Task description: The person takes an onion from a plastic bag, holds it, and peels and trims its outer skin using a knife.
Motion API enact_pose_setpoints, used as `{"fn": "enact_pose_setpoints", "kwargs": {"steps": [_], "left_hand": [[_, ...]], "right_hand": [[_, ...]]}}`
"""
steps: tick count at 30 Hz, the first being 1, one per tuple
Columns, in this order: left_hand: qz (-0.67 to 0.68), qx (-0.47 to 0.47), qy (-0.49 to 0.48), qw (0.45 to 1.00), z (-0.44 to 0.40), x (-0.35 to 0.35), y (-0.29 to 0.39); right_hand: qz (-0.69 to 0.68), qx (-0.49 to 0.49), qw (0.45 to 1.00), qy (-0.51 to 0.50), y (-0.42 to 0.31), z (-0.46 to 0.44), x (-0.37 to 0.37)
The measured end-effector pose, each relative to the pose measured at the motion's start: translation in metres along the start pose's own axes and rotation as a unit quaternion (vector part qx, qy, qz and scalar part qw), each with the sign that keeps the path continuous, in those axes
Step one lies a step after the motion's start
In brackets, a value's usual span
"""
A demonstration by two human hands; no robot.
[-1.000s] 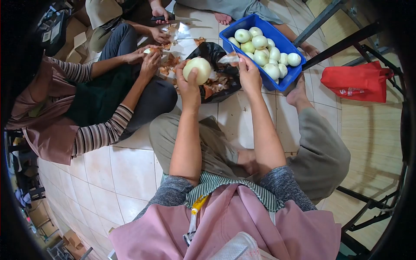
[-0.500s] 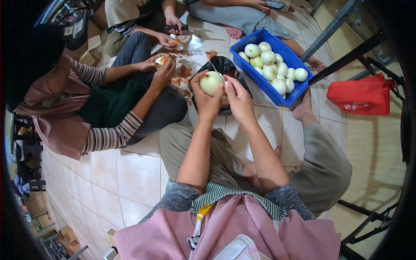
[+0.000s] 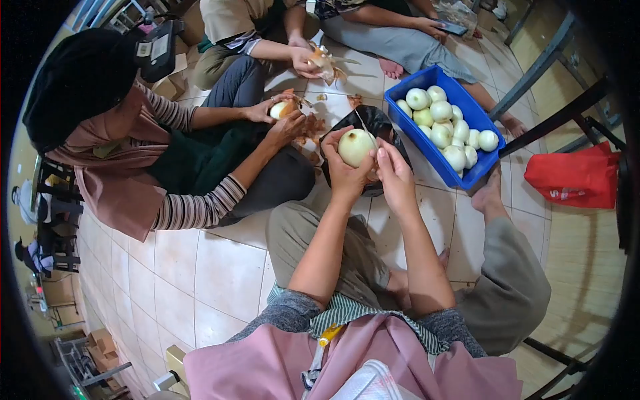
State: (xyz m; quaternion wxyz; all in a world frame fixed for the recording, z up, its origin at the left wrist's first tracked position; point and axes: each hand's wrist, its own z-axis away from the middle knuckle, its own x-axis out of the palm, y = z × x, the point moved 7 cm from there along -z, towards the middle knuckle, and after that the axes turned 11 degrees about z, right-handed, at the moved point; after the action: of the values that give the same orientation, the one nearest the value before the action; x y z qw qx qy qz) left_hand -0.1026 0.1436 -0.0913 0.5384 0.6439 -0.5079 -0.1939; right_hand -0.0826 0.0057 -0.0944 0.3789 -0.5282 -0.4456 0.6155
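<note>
My left hand (image 3: 347,177) is wrapped around a peeled white onion (image 3: 356,148), whose brown root end faces up. Close against its right side is my right hand (image 3: 397,179), with thumb and fingers pinched together. A thin pale strip (image 3: 363,124), like a blade seen edge-on, slants up from between the onion and my right fingers; I cannot make out what it is. Below and behind both hands lies an open black plastic bag (image 3: 383,124). To the right, a blue crate (image 3: 435,152) holds several peeled onions (image 3: 441,111).
At left, a seated co-worker in striped sleeves (image 3: 193,202) holds a partly peeled onion (image 3: 281,109). Another person's hands (image 3: 305,61) hold onion skins. Loose skins (image 3: 311,127) litter the tiled floor (image 3: 167,257). A red bag (image 3: 575,175) and metal legs (image 3: 533,70) stand right.
The whole view has shifted, putting everything lower and further right. My hands stay around the onion, the right fingers drawn in closer. The far person's hands now hold a larger bunch of skins.
</note>
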Motion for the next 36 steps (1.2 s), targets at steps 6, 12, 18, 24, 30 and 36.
{"fn": "enact_pose_setpoints", "kwargs": {"steps": [6,12,18,24,30,36], "left_hand": [[-0.017,0.06,-0.006,0.998,0.003,0.003,-0.002],[0.18,-0.048,0.082,0.979,0.004,-0.003,-0.007],[0.391,-0.245,0.135,0.877,0.019,-0.007,-0.062],[0.489,-0.333,0.118,0.797,0.027,0.014,-0.05],[0.5,-0.364,0.088,0.781,0.027,0.019,-0.048],[0.261,-0.319,-0.045,0.91,0.027,0.03,-0.024]], "right_hand": [[0.047,-0.011,0.998,0.043,-0.001,0.001,-0.004],[-0.069,0.076,0.992,0.072,0.052,-0.011,-0.021],[-0.12,0.177,0.977,0.016,0.066,-0.005,-0.015],[-0.116,0.167,0.978,0.041,0.049,-0.006,-0.023],[-0.179,0.07,0.981,0.034,0.019,-0.009,-0.034],[-0.146,0.048,0.988,-0.023,-0.006,0.001,-0.051]]}}
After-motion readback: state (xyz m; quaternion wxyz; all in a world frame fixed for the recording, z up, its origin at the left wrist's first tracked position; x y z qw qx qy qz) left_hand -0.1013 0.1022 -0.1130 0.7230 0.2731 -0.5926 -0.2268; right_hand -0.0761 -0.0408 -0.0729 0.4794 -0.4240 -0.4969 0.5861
